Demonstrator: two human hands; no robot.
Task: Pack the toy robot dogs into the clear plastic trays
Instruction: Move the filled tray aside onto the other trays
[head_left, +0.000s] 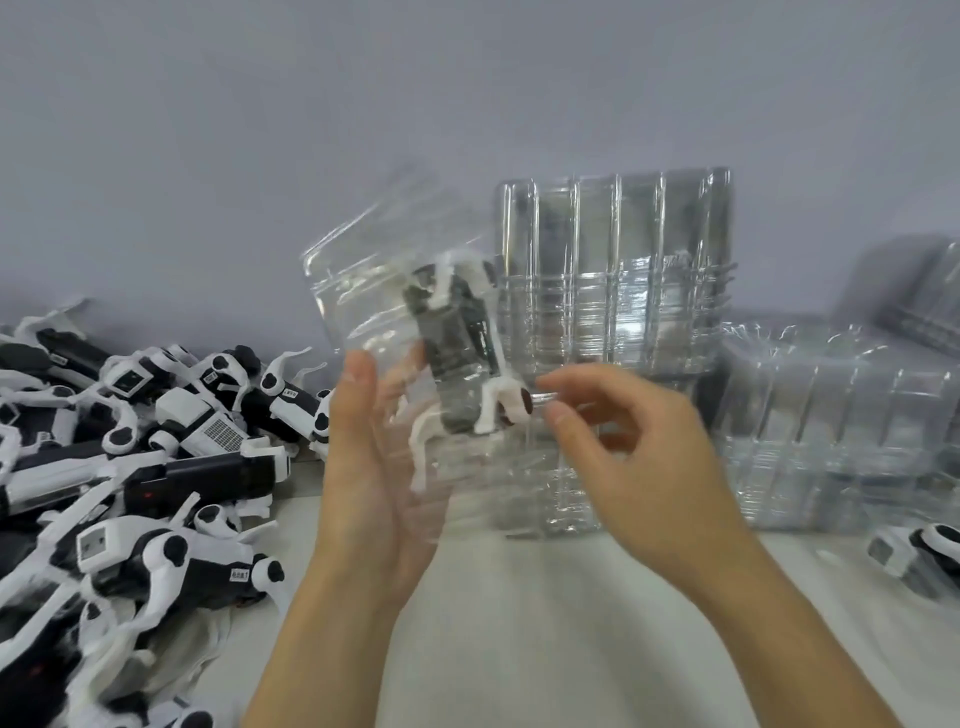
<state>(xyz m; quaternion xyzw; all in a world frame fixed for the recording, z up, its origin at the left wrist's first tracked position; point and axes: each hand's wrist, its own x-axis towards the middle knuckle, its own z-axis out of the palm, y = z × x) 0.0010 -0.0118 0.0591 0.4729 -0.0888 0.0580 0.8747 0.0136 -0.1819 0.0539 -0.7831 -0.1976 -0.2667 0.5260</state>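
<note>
You have even, soft light here, fairly bright, with no hard shadows on the table (571, 623); only faint shade sits under the pile of toy robot dogs (130, 467) along the table's left edge. Glare streaks run down the stack of clear plastic trays (613, 270) at the back edge. Your right hand (639, 447) is smeared by motion blur, and the held tray (384, 312) is soft too. The wide lens bends and softens the far right edge.
</note>
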